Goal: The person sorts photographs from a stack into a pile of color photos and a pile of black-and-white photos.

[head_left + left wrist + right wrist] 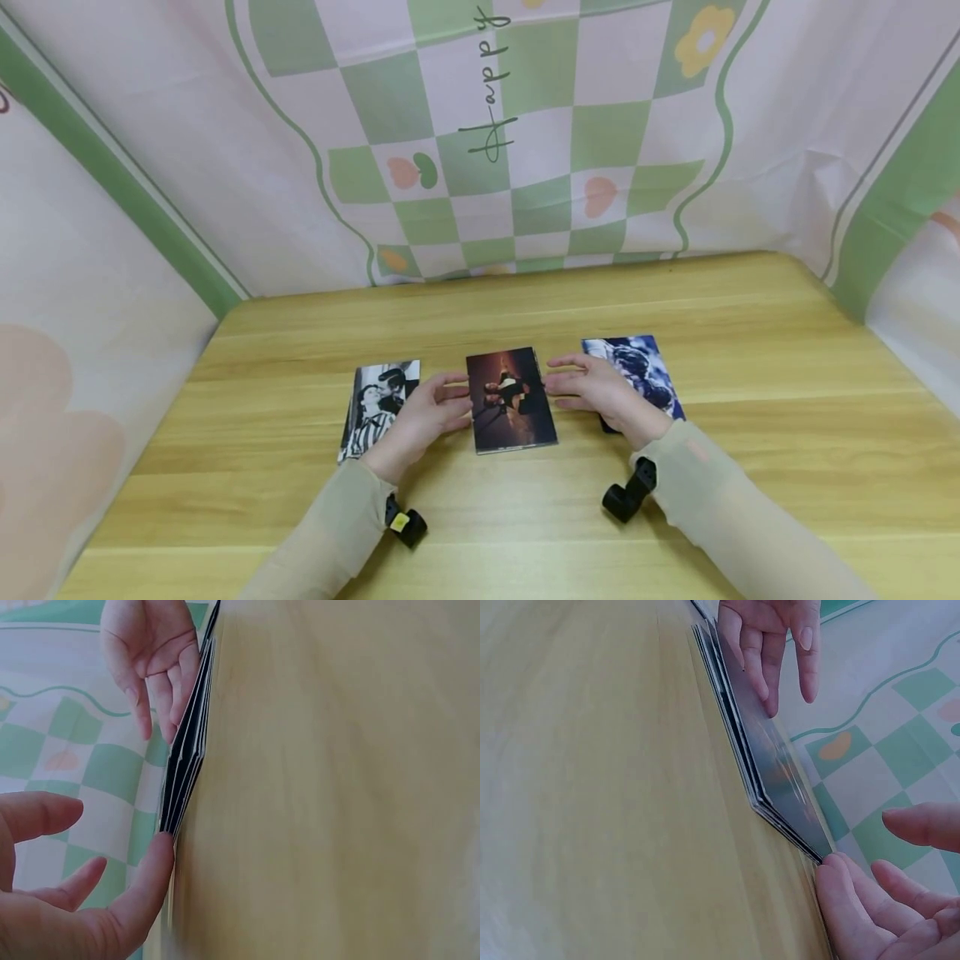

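Note:
In the middle of the table lies a small stack of photo prints (512, 400), its top picture dark brown with figures. My left hand (423, 417) is at the stack's left edge, fingers fairly straight and thumb apart. On the opposite side, my right hand (600, 392) has its fingertips right at the right edge. Seen edge-on in the left wrist view, the stack (187, 750) shows several layers, slightly fanned. In the right wrist view, fingertips (829, 874) meet a corner of the prints (769, 757). Neither hand grips anything.
A black-and-white photo (375, 400) lies at the left, partly under my left forearm's line. Another print in blue tones (641, 371) lies at the right, partly covered by my right hand. Behind the wooden table (510, 317) hangs a green checkered cloth (540, 125).

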The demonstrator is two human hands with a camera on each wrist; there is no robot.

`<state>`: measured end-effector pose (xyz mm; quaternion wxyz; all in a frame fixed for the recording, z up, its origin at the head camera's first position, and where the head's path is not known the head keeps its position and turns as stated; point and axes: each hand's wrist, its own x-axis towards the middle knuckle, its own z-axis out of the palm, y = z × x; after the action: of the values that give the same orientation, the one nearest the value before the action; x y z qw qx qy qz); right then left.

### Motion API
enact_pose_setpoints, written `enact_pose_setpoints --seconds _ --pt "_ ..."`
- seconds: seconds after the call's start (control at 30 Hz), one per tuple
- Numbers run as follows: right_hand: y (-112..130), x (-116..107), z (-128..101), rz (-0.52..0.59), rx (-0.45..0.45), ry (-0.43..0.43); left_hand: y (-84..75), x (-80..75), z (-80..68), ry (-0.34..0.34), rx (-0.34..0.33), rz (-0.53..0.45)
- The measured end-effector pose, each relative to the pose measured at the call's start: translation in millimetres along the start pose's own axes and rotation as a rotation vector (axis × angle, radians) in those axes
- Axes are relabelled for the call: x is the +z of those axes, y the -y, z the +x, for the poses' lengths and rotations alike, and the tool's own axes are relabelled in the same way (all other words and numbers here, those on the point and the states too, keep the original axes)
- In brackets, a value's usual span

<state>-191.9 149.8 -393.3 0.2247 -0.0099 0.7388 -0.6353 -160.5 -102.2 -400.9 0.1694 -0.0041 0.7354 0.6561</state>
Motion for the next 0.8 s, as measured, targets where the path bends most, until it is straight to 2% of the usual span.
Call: enact_pose_setpoints --seconds 0.23,0.63,0.8 --pt "-2.8 -0.2 2.0 0.01 0.009 -0.017 0.8 -0.6 0.1 -0.012 0.009 -0.007" --pt "-6.4 4.2 4.6 0.125 -0.034 -0.022 -1.2 0.2 -2.4 -0.041 0.026 -0.024" --pt "-8.2 8.2 7.4 0.126 -0.037 -0.038 -1.1 1.2 -1.6 -0.05 0.037 -0.04"
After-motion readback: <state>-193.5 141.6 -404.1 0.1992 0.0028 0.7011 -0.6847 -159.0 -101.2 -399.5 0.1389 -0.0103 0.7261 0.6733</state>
